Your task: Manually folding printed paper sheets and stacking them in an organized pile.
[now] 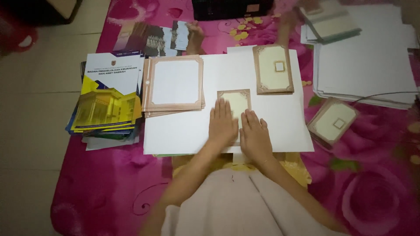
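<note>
While both palms are pressing flat near the middle of the frame, the small cream card with a brown ornate border (pixel 236 101) is lying under them on the large white sheet of paper (pixel 183 131), with only its upper part showing beyond the fingertips. The left hand (pixel 222 124) is lying with fingers stretched out and close together, covering the card's lower left part; the right hand (pixel 255 136) is lying just beside it, fingers likewise straight and extended, covering the lower right. Neither hand is gripping anything; both are resting open on the card and the sheet.

Just left of the card, a stack of larger brown-bordered cards with blank white centres (pixel 174 83) is sitting on the sheet's upper left part. Above and right of the card, a pile of tall cream cards with a small square window (pixel 272 69) is resting near the sheet's upper edge. At the left of the frame, a pile of blue, white and yellow printed booklets (pixel 109 98) is lying on the pink flowered cloth (pixel 109 188). At the right, another windowed cream card pile (pixel 332 121) is lying tilted on the cloth, below a broad stack of plain white paper (pixel 363 65). At the top centre, another person's hand (pixel 195 35) is touching some dark printed leaflets (pixel 153 39).
</note>
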